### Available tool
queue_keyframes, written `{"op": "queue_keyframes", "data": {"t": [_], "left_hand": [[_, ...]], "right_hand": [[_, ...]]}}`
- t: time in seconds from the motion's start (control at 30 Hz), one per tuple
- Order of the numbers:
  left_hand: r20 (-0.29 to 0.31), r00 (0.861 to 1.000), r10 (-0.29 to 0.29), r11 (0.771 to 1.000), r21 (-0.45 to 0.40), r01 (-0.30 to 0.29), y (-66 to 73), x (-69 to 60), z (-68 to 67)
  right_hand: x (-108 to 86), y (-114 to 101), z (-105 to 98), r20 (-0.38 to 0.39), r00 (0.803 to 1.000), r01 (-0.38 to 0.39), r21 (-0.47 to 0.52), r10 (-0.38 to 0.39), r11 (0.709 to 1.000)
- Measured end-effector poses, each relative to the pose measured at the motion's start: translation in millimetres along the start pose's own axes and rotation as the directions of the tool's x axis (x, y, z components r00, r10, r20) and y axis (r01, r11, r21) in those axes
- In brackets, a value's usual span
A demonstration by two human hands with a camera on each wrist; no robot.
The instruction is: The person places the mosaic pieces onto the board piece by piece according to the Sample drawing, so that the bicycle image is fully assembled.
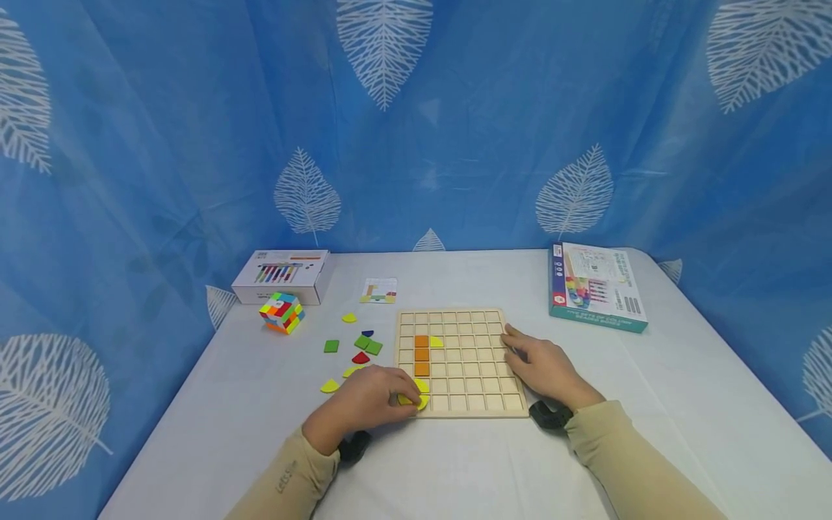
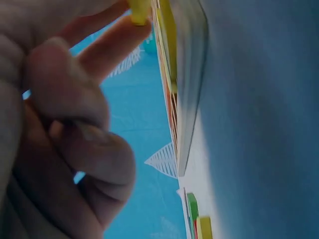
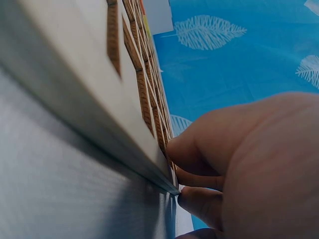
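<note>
My left hand (image 1: 370,396) is at the board's lower left corner. In the left wrist view its fingertips pinch a small yellow piece (image 2: 140,12) just over the board. The wooden grid board (image 1: 477,367) lies flat, with a column of orange squares (image 1: 422,354) in its left part. Beside the top one sits a yellow quarter-round piece (image 1: 437,341); more yellow pieces (image 1: 422,386) lie below the column, partly covered by my left fingers. My right hand (image 1: 546,367) holds the board's right edge between thumb and fingers, as the right wrist view (image 3: 199,149) shows.
Left of the board lie loose green squares (image 1: 331,347), a red piece (image 1: 360,357), a blue piece (image 1: 367,334) and yellow pieces (image 1: 330,386). Behind are a pattern card (image 1: 379,290), a puzzle cube (image 1: 282,313), a white box (image 1: 282,276) and, at right, a flat box (image 1: 598,287).
</note>
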State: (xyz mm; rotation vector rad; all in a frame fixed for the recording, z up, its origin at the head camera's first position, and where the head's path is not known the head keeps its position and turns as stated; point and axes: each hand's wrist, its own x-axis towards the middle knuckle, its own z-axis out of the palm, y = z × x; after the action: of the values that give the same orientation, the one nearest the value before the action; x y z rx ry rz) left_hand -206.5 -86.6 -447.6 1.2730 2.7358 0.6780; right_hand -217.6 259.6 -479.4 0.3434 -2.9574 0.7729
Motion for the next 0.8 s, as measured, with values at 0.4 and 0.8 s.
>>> {"op": "queue_keyframes", "data": {"t": [0.4, 0.8], "left_hand": [[0.009, 1.000, 0.015, 1.000, -0.008, -0.015, -1.3, 0.9, 7.9], [-0.036, 0.999, 0.007, 1.000, 0.010, -0.007, -4.3, 1.7, 11.1]], "right_hand": [[0.4, -1, 0, 0.009, 1.000, -0.004, -0.003, 0.004, 1.000], [-0.9, -2, -1, 0.009, 1.000, -0.013, -0.005, 0.013, 1.000]]}}
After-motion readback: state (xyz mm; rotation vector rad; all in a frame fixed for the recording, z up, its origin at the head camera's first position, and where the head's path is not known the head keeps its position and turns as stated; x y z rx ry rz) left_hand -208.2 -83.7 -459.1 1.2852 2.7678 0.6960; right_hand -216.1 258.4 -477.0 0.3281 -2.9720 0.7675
